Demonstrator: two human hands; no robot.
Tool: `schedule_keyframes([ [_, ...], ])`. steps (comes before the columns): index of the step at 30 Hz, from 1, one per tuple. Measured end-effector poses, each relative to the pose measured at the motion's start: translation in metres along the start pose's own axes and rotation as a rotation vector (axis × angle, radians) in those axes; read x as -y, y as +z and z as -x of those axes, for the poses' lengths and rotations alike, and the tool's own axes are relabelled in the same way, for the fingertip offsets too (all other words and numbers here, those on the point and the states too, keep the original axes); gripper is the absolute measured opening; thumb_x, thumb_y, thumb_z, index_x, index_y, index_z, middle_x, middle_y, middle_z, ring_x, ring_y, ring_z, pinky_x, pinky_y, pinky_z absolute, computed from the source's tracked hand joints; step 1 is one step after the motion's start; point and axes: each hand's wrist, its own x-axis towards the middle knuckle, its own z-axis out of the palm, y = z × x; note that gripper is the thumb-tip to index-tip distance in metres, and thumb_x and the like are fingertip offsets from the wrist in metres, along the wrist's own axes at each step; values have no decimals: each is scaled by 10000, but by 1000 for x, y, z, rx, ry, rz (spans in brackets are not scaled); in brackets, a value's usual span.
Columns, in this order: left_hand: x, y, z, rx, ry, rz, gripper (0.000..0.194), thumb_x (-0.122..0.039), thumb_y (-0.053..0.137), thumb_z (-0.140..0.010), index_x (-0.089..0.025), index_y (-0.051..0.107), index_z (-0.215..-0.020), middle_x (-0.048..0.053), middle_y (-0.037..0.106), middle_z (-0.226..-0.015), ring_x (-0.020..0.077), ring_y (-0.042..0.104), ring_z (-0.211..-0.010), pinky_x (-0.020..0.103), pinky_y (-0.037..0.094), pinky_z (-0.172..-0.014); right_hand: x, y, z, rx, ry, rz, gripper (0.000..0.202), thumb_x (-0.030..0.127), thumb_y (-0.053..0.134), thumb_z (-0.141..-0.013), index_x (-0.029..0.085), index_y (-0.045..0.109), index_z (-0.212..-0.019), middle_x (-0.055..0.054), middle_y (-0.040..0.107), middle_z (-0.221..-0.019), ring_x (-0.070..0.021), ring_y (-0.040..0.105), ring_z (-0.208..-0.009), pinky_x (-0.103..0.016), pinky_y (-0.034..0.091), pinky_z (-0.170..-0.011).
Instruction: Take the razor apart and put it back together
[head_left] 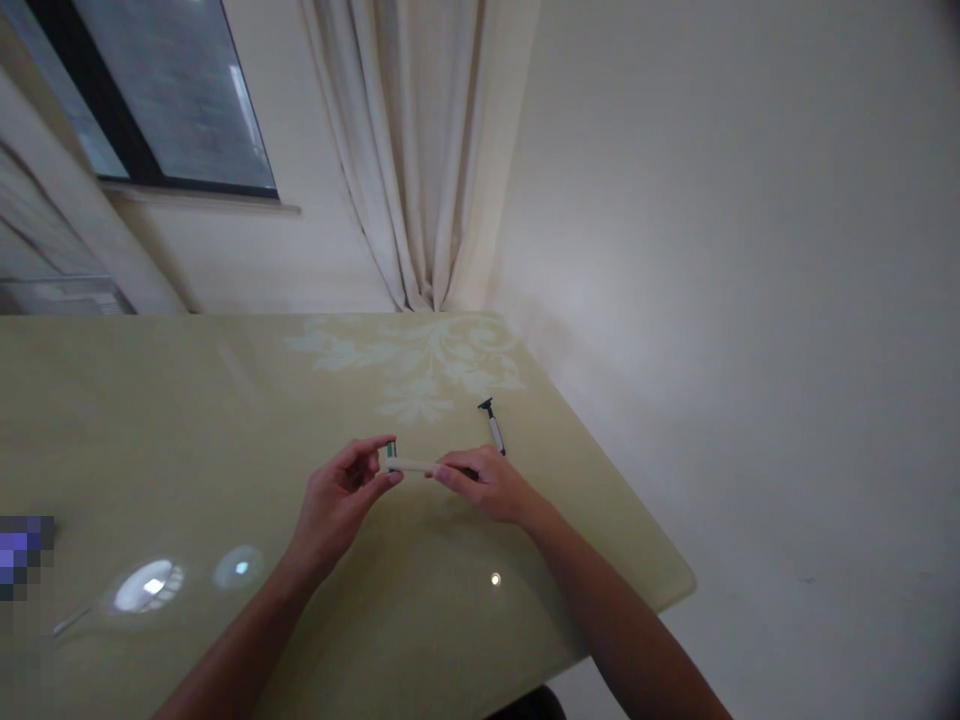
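Note:
Both hands hold a razor [411, 465] with a pale handle above the table. Its narrow head with a teal strip is pinched at the two ends between the thumb and index finger of my left hand [341, 490]. My right hand [487, 482] grips the far end of the handle, fingers closed, and hides that end. Just beyond my right hand lies a second razor [495, 430], black with a grey handle, its head pointing away from me.
The glossy greenish table [187, 420] has a white floral pattern near its far edge and light reflections in front. A blurred purple patch [22, 550] is at the left edge. A wall [720, 300] borders the right side; a curtain [420, 150] hangs behind.

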Motion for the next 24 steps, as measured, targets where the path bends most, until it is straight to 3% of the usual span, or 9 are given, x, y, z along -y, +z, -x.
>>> schedule_keyframes([
  [6,1,-1,0,6,-6,-4,428,-382,849,-783,-254,763,-1182,-47,503,-796,110,540,-725,229,461,-678,-1,0,-2,-65,18,-3,496,524,488,-1064,156,805,-963,26,508,-631,-113,442,-597,-259,287,-599],
  [10,0,-1,1,25,5,-9,428,-365,856,-773,-245,766,-1174,-46,510,-785,112,543,-721,228,465,-671,0,1,-2,-31,-13,-10,511,536,472,-1067,157,800,-968,20,536,-653,-114,448,-601,-259,291,-604],
  [21,2,-1,2,6,11,2,415,-359,852,-787,-264,765,-1182,-45,509,-809,108,546,-735,224,473,-679,-1,0,-1,-92,34,9,506,545,478,-1058,166,801,-966,23,514,-630,-122,434,-600,-259,288,-599],
  [24,2,-1,1,4,13,18,413,-353,854,-783,-270,766,-1177,-49,505,-797,105,547,-731,220,473,-686,1,0,0,-48,16,-23,518,556,480,-1050,164,806,-958,24,505,-623,-123,428,-602,-258,287,-596],
])
